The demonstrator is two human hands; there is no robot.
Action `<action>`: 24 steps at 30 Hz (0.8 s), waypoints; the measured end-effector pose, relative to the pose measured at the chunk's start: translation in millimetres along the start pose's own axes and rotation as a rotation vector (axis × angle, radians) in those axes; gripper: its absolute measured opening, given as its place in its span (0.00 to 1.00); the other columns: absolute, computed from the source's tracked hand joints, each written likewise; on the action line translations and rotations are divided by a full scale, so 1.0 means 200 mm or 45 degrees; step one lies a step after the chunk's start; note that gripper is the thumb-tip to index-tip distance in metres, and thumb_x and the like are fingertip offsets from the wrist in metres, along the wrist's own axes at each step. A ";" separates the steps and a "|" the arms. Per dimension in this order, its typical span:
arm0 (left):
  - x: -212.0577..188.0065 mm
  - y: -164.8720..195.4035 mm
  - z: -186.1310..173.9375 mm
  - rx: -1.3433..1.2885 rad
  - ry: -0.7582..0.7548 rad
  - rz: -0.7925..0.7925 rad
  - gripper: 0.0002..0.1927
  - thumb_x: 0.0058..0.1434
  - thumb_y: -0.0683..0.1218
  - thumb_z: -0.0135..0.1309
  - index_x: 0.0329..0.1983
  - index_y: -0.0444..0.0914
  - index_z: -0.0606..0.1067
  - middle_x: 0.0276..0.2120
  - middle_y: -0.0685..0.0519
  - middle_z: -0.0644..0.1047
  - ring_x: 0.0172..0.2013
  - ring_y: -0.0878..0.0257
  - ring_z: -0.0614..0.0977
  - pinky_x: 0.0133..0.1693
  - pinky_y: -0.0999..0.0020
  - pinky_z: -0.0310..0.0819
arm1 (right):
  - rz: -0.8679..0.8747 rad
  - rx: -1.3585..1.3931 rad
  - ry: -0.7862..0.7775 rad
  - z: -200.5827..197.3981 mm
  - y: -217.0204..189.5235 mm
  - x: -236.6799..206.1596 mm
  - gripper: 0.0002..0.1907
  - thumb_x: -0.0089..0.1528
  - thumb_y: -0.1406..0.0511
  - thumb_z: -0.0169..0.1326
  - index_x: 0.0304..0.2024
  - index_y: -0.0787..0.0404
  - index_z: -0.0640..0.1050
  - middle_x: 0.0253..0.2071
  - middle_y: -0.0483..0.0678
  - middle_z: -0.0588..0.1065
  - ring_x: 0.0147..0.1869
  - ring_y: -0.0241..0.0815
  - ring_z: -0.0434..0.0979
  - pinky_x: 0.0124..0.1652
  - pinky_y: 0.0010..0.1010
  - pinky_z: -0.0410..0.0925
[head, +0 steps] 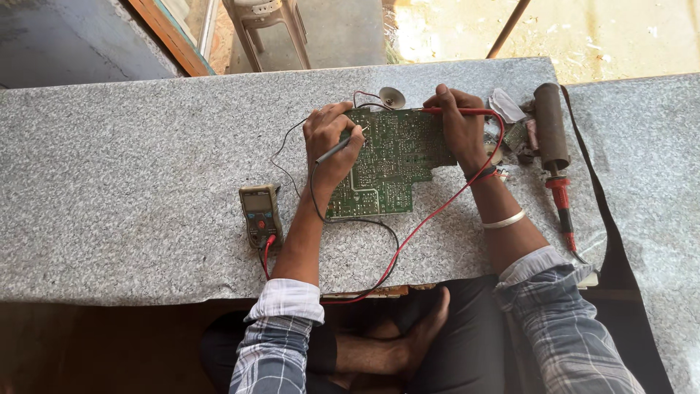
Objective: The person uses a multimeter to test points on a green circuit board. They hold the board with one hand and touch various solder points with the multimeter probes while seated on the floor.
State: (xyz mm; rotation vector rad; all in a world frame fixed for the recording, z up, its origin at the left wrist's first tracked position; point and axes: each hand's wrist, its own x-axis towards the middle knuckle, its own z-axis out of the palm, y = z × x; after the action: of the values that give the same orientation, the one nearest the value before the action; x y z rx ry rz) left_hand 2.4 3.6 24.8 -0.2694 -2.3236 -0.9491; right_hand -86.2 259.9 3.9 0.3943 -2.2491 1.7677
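The fingers of the left hand (332,142) pinch one black probe (337,149) like a pen, its tip on the green circuit board (394,160). The fingers of the right hand (461,128) close narrowly on one red probe (467,111), laid along the board's far right edge. One board only — it lies flat on the speckled grey desk (131,168) between the two hands, solder side up.

Two leads run from the probes: a black lead (364,222) and a red lead (430,215), both looping across the near side of the board and over the near edge of the desk, ending at one multimeter (260,215) that lies just left of the left forearm.

Right of the board lie one soldering iron with a red handle (560,193), one dark cylinder (552,124) beside it, and a small heap of loose parts (514,128) — too small to tell apart. One small round cup-shaped piece (392,95) sits just beyond the board. A plastic chair (264,22) stands on the floor past the desk.
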 end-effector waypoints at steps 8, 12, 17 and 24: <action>-0.01 -0.01 -0.01 0.001 -0.003 -0.005 0.08 0.59 0.47 0.56 0.29 0.39 0.79 0.56 0.50 0.79 0.62 0.54 0.73 0.68 0.49 0.49 | -0.248 0.020 0.191 0.00 0.07 0.01 0.37 0.74 0.42 0.35 0.45 0.65 0.82 0.36 0.48 0.79 0.36 0.36 0.75 0.33 0.25 0.66; -0.03 -0.02 0.00 -0.008 -0.005 -0.014 0.07 0.59 0.47 0.56 0.29 0.39 0.78 0.56 0.50 0.79 0.62 0.54 0.73 0.68 0.50 0.49 | -0.317 0.207 0.225 0.00 0.03 -0.02 0.36 0.76 0.42 0.35 0.53 0.68 0.77 0.43 0.52 0.78 0.44 0.41 0.82 0.44 0.31 0.75; -0.03 -0.04 0.02 0.024 0.007 -0.016 0.06 0.59 0.46 0.56 0.28 0.41 0.78 0.56 0.51 0.79 0.61 0.54 0.73 0.67 0.49 0.50 | -0.010 0.290 0.299 -0.02 -0.05 -0.07 0.40 0.69 0.40 0.28 0.50 0.63 0.81 0.30 0.46 0.80 0.37 0.36 0.83 0.36 0.27 0.73; -0.07 -0.07 0.03 0.025 -0.006 -0.024 0.06 0.59 0.46 0.55 0.28 0.40 0.77 0.56 0.51 0.79 0.62 0.54 0.73 0.68 0.48 0.51 | -0.286 0.460 0.211 -0.01 0.04 -0.06 0.14 0.71 0.64 0.49 0.47 0.72 0.75 0.34 0.53 0.78 0.41 0.42 0.83 0.42 0.30 0.74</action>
State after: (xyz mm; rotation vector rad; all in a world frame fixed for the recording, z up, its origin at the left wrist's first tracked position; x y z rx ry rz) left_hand 4.8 -1.1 6.0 -0.2420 -2.3423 -0.9349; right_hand -77.6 265.1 -7.0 0.5253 -1.7014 1.9992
